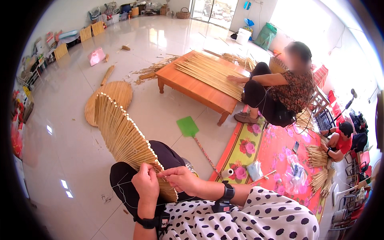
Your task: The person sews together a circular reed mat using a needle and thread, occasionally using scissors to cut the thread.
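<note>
A panel of straw-coloured stalks [124,136], laid side by side with pale cut ends along one edge, leans across my lap. Its near end lies between my hands. My left hand [146,182] is closed on that edge. My right hand [181,179] pinches close beside it, fingertips nearly touching the left; whatever small thing it holds is hidden, perhaps thread. Loose white thread [120,186] trails over my dark-clad left knee.
A round stalk mat [122,93] lies on the tiles ahead. Beyond stands a low wooden table [188,89] with stalks, where a person [290,82] crouches. Another person in red [340,144] handles stalk bundles. A green fly swatter [187,126] touches the flowered floor sheet [248,154].
</note>
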The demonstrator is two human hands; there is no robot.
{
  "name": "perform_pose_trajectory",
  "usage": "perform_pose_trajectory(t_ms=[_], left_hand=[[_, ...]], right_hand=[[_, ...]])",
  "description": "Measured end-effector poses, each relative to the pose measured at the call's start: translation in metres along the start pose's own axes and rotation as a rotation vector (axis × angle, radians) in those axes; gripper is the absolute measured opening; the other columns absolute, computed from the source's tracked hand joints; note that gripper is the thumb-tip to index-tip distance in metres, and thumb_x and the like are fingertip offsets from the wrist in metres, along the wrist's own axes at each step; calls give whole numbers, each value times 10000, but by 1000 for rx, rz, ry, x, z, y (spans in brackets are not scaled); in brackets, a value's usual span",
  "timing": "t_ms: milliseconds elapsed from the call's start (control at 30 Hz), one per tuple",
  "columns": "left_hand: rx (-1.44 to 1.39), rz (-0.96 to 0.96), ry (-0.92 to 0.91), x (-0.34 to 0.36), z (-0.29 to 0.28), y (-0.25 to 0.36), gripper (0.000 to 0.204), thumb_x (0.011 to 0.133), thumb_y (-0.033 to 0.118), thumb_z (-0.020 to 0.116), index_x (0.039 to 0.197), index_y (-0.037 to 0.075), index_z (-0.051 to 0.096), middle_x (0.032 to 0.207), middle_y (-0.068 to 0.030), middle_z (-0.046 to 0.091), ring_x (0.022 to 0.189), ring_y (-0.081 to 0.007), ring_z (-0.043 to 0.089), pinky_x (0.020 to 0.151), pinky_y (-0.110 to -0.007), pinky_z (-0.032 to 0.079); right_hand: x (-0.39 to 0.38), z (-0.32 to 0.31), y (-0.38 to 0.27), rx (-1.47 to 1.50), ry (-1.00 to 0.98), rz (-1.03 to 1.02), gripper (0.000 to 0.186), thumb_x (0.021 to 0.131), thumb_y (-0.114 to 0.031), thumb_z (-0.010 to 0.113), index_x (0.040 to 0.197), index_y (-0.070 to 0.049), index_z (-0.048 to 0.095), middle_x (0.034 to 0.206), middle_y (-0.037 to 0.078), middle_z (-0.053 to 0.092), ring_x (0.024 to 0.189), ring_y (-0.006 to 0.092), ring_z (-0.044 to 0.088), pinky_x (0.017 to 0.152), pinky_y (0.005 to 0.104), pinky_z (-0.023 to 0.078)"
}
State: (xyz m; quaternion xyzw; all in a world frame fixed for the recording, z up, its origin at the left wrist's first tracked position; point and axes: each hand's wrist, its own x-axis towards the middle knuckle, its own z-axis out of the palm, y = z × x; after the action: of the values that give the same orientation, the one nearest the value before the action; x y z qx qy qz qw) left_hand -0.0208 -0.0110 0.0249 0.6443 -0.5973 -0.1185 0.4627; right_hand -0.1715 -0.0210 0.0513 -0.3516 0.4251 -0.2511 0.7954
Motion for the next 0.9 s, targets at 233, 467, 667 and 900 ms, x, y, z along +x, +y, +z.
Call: perform_pose_trajectory(t_ms=[233, 467, 667, 900], left_hand=[[1, 37, 53, 2, 4, 2, 53, 824, 54, 599, 785, 48, 563, 628, -171, 585, 589, -377, 602, 510, -437, 450], [26, 55, -4, 1, -3, -1, 37, 832, 82, 598, 810, 82, 569, 673, -157, 603, 628, -366, 613, 529, -451, 455], [-26, 82, -42, -7, -16, -4, 42, 820, 21, 618, 827, 45, 584, 695, -135, 628, 616, -314, 635, 526, -349, 480], [2, 48, -44, -5, -7, -11, 61, 812, 101, 608, 776, 87, 561, 575, -153, 558, 554, -362, 598, 486, -459, 452]], right_hand=[[2, -8, -1, -39, -3, -51, 311, 901, -39, 464, 1153, -13, 644, 658, -57, 446, 531, 36, 370, 425, 190, 295], [-3, -11, 0, 22, -62, -86, 305, 864, -6, 491, 1136, -7, 631, 705, -57, 478, 543, 23, 378, 436, 176, 283], [-6, -7, -3, 57, -41, 54, 285, 890, -17, 459, 1148, -11, 580, 641, -87, 368, 501, 17, 303, 431, 192, 227], [-8, 0, -2, -82, 30, -2, 239, 870, -39, 493, 1069, -53, 624, 633, -54, 450, 510, 41, 403, 425, 197, 314]])
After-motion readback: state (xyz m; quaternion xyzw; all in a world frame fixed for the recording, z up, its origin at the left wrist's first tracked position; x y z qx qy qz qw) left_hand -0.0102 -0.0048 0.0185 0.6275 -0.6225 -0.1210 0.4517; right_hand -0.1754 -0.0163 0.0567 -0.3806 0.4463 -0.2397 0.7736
